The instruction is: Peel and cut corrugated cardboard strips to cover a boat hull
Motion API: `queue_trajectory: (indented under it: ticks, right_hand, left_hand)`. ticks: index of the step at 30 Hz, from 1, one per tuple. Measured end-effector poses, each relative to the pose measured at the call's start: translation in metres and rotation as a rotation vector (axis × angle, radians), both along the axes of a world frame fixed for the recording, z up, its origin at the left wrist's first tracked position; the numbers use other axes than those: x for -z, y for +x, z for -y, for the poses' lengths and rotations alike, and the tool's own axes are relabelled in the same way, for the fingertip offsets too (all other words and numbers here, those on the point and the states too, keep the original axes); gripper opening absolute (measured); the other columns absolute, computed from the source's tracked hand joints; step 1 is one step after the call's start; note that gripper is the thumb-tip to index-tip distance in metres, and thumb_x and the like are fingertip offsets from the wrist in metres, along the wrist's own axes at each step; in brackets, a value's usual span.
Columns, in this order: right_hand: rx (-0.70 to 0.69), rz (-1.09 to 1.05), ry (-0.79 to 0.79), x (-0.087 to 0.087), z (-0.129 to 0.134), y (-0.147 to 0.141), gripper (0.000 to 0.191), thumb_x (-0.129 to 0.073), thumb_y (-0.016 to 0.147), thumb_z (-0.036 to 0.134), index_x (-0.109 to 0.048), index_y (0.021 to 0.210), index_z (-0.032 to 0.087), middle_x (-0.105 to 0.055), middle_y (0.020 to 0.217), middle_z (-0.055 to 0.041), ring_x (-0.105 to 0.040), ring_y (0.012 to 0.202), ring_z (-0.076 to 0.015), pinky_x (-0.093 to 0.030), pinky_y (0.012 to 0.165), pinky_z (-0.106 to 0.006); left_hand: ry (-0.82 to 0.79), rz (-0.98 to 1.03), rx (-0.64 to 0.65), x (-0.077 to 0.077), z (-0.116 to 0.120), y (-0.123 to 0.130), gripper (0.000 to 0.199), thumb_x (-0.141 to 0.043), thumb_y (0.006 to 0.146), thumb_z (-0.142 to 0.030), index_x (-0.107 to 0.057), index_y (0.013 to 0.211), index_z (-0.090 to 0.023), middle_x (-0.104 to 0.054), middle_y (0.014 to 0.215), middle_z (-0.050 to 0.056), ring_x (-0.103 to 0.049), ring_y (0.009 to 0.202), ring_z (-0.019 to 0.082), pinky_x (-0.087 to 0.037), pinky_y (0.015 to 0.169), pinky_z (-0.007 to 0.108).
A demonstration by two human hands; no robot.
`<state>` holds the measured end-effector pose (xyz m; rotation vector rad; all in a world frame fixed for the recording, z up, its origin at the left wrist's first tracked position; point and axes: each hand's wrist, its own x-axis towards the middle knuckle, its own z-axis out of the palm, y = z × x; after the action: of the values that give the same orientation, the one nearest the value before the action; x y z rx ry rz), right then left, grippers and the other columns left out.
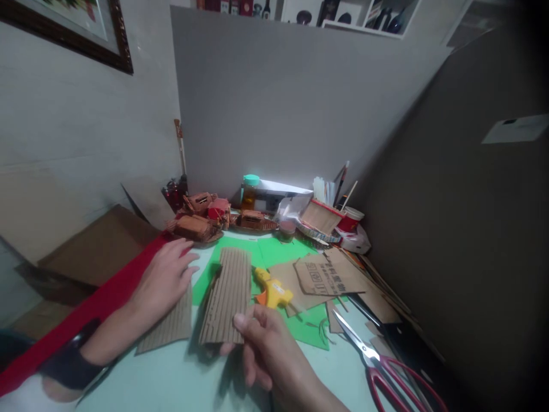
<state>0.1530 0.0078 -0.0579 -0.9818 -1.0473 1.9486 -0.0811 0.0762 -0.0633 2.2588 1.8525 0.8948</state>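
A strip of corrugated cardboard point(227, 297), its ridges showing, is pinched between the thumb and fingers of my right hand point(268, 346) above the table. My left hand point(167, 277) is stretched out with fingers extended, over a second corrugated piece point(169, 326) that lies on the tabletop. Just behind the held strip lies a yellow glue gun point(272, 289) with an orange trigger, on green sheets point(311, 329). To the right of my right hand rest scissors point(371, 360) with red handles, blades slightly apart.
Brown model boats point(195, 226) line the back left beside a bottle with a turquoise lid point(250, 191). A box-like holder point(321, 216) with sticks stands back right. Printed cardboard point(330, 274) and further scraps lie on the right. Grey panels enclose the table's back and right.
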Motion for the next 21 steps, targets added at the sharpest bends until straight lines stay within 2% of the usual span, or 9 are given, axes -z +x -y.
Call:
queue_trajectory:
  ticks: [2, 5, 7, 11, 15, 18, 21]
  right_hand:
    - [0.005, 0.030, 0.005, 0.001, -0.003, -0.003, 0.046, -0.069, 0.075, 0.058, -0.047, 0.076, 0.018, -0.059, 0.041, 0.0019, -0.030, 0.019, -0.0030, -0.013, 0.023, -0.017]
    - [-0.003, 0.082, 0.005, 0.004, -0.004, -0.006, 0.048, -0.063, 0.077, 0.063, -0.047, 0.076, 0.018, -0.063, 0.047, 0.0004, -0.036, 0.021, -0.0036, -0.014, 0.022, -0.016]
    - [-0.040, 0.123, -0.001, 0.005, -0.004, -0.006, 0.050, -0.059, 0.078, 0.066, -0.047, 0.077, 0.018, -0.063, 0.048, -0.0002, -0.041, 0.022, -0.0052, -0.017, 0.022, -0.016]
    - [-0.121, 0.217, 0.020, 0.001, -0.003, -0.003, 0.048, -0.053, 0.084, 0.064, -0.048, 0.084, 0.016, -0.067, 0.057, -0.0020, -0.050, 0.028, -0.0070, -0.024, 0.023, -0.015]
    - [-0.176, 0.386, 0.066, -0.002, 0.000, 0.002, 0.034, -0.039, 0.096, 0.050, -0.045, 0.084, 0.019, -0.064, 0.056, -0.0005, -0.051, 0.029, -0.0084, -0.025, 0.025, -0.016]
    - [-0.181, 0.578, 0.168, -0.003, 0.004, 0.005, 0.030, -0.041, 0.097, 0.040, -0.044, 0.076, 0.020, -0.054, 0.048, 0.0035, -0.050, 0.031, -0.0100, -0.024, 0.030, -0.018]
    - [-0.133, 0.764, 0.330, -0.007, 0.008, 0.005, 0.031, -0.050, 0.095, 0.033, -0.043, 0.067, 0.021, -0.044, 0.052, 0.0039, -0.051, 0.044, -0.0114, -0.026, 0.041, -0.022]
  left_hand:
    - [-0.035, 0.052, 0.034, -0.006, 0.009, 0.013, 0.022, -0.058, 0.094, -0.031, -0.066, 0.110, -0.018, -0.066, 0.123, 0.009, -0.059, 0.118, 0.027, -0.044, 0.101, 0.053]
    - [-0.158, 0.154, 0.097, -0.011, 0.020, 0.032, 0.035, -0.048, 0.098, -0.038, -0.060, 0.125, -0.018, -0.072, 0.109, 0.007, -0.068, 0.098, 0.023, -0.052, 0.089, 0.044]
    - [-0.230, 0.205, 0.103, -0.011, 0.026, 0.041, 0.045, -0.043, 0.098, -0.045, -0.055, 0.132, -0.017, -0.072, 0.104, 0.008, -0.069, 0.087, 0.023, -0.053, 0.080, 0.038]
    - [-0.328, 0.244, 0.084, -0.009, 0.031, 0.049, 0.064, -0.050, 0.089, -0.052, -0.047, 0.141, -0.015, -0.065, 0.097, 0.009, -0.062, 0.079, 0.026, -0.051, 0.072, 0.040]
    - [-0.396, 0.275, 0.075, -0.010, 0.033, 0.052, 0.065, -0.051, 0.086, -0.051, -0.048, 0.141, -0.016, -0.058, 0.088, 0.006, -0.057, 0.073, 0.026, -0.047, 0.068, 0.039]
    - [-0.429, 0.313, 0.079, -0.008, 0.036, 0.053, 0.063, -0.051, 0.087, -0.051, -0.049, 0.140, -0.018, -0.054, 0.083, 0.003, -0.055, 0.071, 0.025, -0.045, 0.067, 0.038]
    - [-0.454, 0.373, 0.087, -0.004, 0.040, 0.054, 0.062, -0.050, 0.088, -0.053, -0.046, 0.142, -0.021, -0.052, 0.083, 0.001, -0.055, 0.074, 0.025, -0.044, 0.069, 0.038]
